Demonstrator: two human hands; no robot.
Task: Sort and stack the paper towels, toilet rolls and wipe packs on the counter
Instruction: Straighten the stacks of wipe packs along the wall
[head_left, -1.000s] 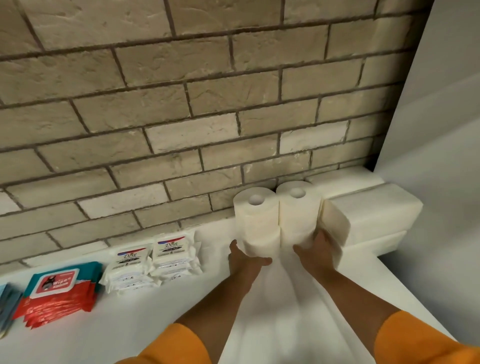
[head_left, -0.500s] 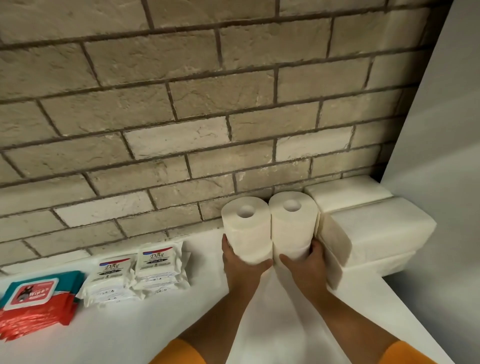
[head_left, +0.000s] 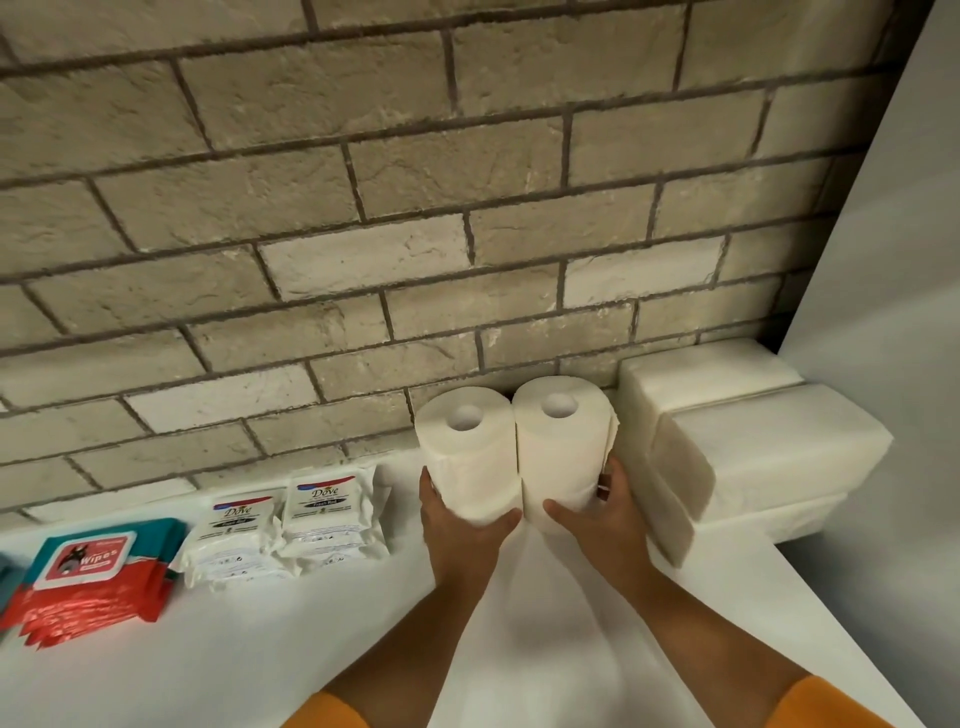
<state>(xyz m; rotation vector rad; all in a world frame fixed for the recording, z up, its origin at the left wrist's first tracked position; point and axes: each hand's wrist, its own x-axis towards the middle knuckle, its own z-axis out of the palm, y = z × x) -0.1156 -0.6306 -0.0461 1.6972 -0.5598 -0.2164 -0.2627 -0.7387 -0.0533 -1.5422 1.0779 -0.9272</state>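
Observation:
Two white toilet roll stacks stand upright side by side against the brick wall. My left hand (head_left: 457, 514) grips the base of the left roll stack (head_left: 467, 447). My right hand (head_left: 602, 514) grips the base of the right roll stack (head_left: 561, 441). Folded white paper towel packs (head_left: 753, 452) are stacked in the right corner, touching the right rolls. Two stacks of white Dove wipe packs (head_left: 291, 519) lie to the left. A red and teal wipes pack stack (head_left: 88, 577) lies further left.
The white counter (head_left: 311, 649) runs along the brick wall (head_left: 415, 234) and ends at a grey side wall (head_left: 909, 312) on the right. Its front edge slants down at the lower right. A dark pack edge (head_left: 5, 577) shows at the far left.
Both hands have pushed the two roll stacks back toward the wall and right toward the paper towels. The view has shifted right.

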